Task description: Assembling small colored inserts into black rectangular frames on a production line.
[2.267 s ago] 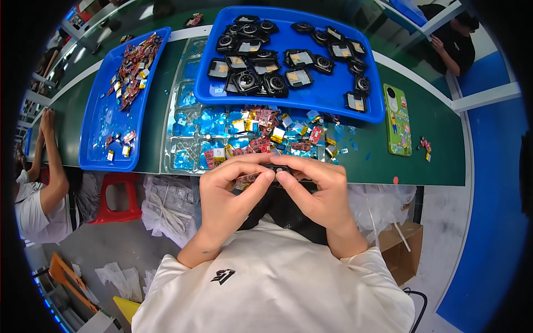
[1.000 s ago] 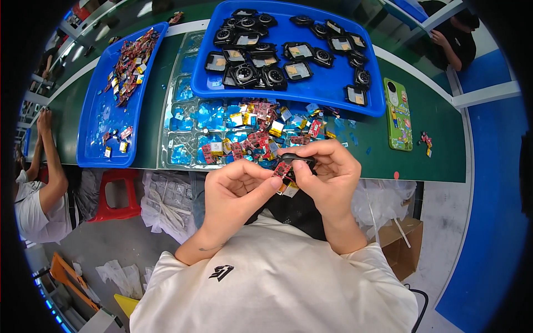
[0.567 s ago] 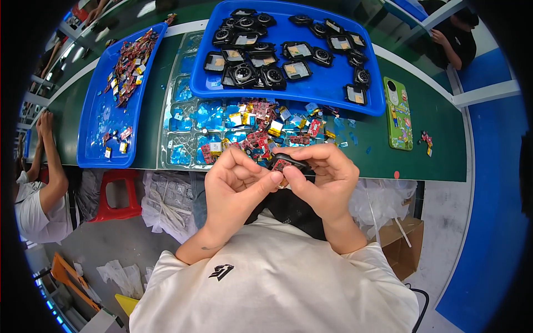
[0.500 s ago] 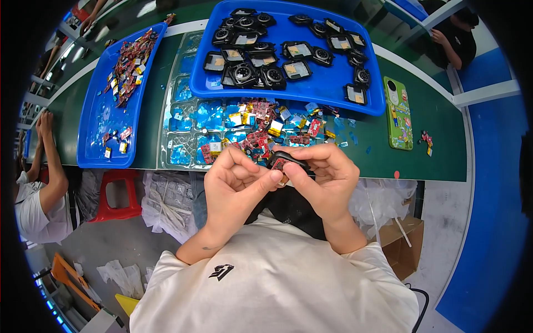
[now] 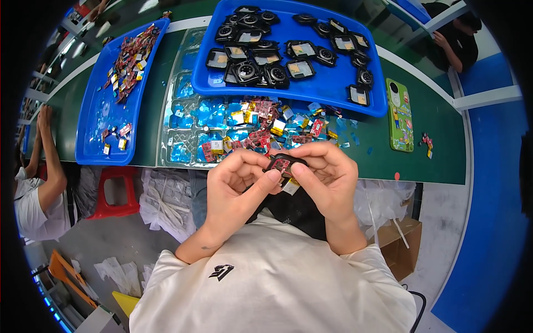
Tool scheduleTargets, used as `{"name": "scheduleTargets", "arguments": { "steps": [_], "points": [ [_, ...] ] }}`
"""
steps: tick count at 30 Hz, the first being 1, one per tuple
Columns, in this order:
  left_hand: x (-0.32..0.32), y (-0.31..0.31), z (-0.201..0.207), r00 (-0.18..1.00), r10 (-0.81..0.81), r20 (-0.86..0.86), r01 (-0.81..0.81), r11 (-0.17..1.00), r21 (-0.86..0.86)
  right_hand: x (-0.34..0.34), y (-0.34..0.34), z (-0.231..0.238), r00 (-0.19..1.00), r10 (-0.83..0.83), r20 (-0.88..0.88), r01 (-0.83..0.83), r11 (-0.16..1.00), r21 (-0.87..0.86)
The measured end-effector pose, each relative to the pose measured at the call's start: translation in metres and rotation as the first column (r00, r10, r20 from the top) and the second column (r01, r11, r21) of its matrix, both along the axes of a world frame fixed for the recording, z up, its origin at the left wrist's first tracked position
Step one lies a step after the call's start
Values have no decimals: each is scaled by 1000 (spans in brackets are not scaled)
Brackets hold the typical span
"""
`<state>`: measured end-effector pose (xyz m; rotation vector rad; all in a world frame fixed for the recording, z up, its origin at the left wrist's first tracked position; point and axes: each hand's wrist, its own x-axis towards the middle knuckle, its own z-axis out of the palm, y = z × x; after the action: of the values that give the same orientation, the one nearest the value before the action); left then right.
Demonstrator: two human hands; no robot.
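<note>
In front of my chest, just off the table's near edge, both hands hold a small black watch case (image 5: 295,160). My left hand (image 5: 233,186) pinches its left side, thumb at the edge. My right hand (image 5: 333,180) grips the right side, its thumb pressed by the opening. A red circuit board (image 5: 281,165) shows in the case. Below it hangs a small silver battery (image 5: 290,186) with a yellow end. Past my fingers lies a heap of red circuit boards and batteries (image 5: 266,119) on a clear compartment tray (image 5: 182,139) with blue film pieces.
A large blue tray (image 5: 333,104) at the back carries several black watch cases (image 5: 300,69). Another blue tray (image 5: 97,152) on the left bears more boards. To the right lie a green phone (image 5: 401,119) and a small board (image 5: 427,141). Other people sit left and far right.
The case has tilted so more of the red board shows. The silver battery now hangs out below it, between my thumbs. Both hands stay in nearly the same place.
</note>
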<state>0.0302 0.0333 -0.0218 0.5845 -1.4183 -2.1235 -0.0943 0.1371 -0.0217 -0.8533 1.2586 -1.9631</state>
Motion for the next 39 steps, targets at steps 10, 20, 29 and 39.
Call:
{"name": "scheduleTargets", "arguments": {
  "steps": [10,20,29,39],
  "points": [
    [-6,3,1,996,50,80,-39,991,-129,-13,1,-5,995,30,-92,-25,998,53],
    [2,-8,9,977,-155,147,179,970,-165,-47,12,30,582,249,-774,-216,965,148],
    [4,-12,5,999,-35,-14,30,961,-273,-147,-12,69,408,-59,-911,368,924,104],
    [6,-9,2,995,102,-9,-98,919,-381,-381,-44,-9,377,153,-913,841,356,407]
  ]
}}
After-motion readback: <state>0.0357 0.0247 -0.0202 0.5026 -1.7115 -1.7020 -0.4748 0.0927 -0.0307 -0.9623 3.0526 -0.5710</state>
